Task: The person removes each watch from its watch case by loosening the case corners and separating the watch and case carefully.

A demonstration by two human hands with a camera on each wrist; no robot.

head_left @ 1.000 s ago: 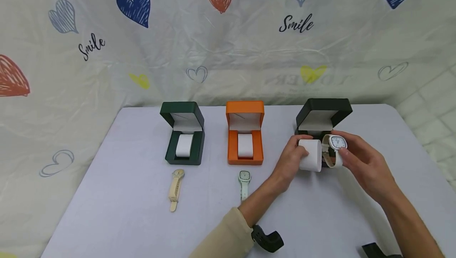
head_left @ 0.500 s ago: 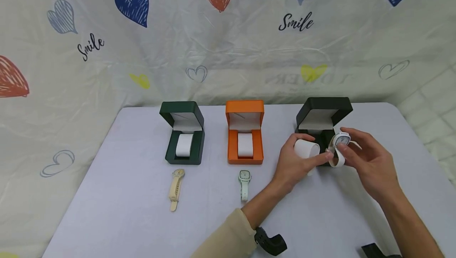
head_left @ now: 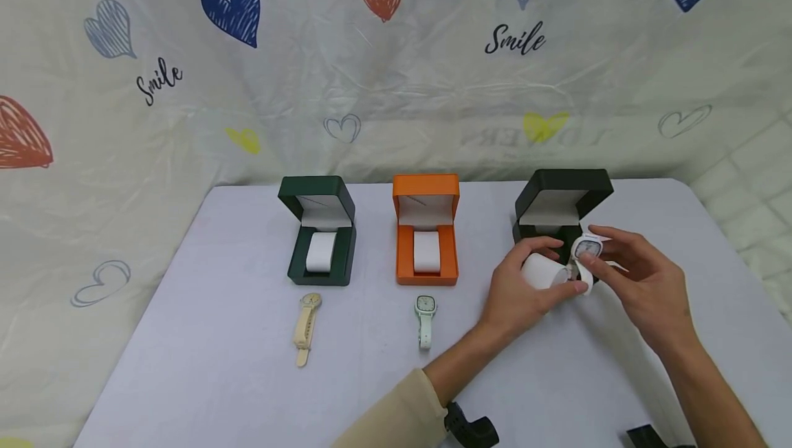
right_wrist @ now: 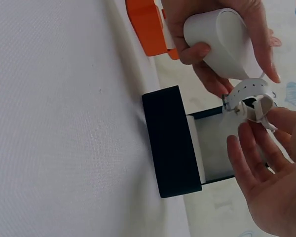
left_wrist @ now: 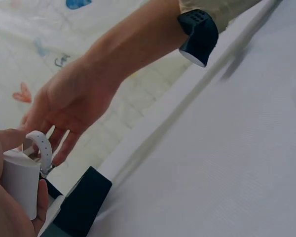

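Note:
In the head view my left hand [head_left: 520,290] grips a white watch cushion [head_left: 542,271], its thumb reaching to the right toward the strap. Between thumb and fingers, my right hand [head_left: 650,283] holds a white watch [head_left: 588,249] by its case. The right wrist view shows the watch strap [right_wrist: 249,89] looped and buckled, its edge close against the end of the cushion [right_wrist: 222,42]; whether they touch I cannot tell. Both hands are in front of the opened dark green watch box [head_left: 564,194], whose lower part is partly hidden behind them.
An opened green box [head_left: 322,276] and an orange box [head_left: 427,280], each with a white cushion inside, stand to the left. A beige watch [head_left: 305,328] and a pale green watch [head_left: 425,321] lie before them on the white table [head_left: 216,338].
The left hand has turned the cushion so its end faces the watch, and its thumb has moved right toward the strap. The right hand has tilted the watch beside the cushion's end.

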